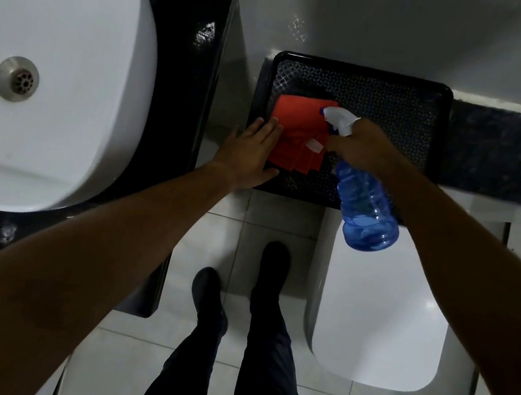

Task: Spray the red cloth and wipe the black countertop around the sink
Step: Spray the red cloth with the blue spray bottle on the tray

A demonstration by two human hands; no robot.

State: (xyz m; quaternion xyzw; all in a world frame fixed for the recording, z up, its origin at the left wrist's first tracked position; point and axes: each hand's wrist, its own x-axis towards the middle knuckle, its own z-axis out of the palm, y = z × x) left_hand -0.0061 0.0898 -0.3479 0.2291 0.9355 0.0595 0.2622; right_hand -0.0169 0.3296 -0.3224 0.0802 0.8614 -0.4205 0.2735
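A folded red cloth lies on a black patterned tray. My left hand rests flat on the cloth's left edge, fingers spread. My right hand grips the neck of a blue spray bottle, its white nozzle over the cloth and aimed left. The white sink sits on the black countertop at the left.
The tray stands on a dark speckled ledge along the wall. A white toilet is below the tray on the right. My legs and dark shoes stand on the pale tiled floor.
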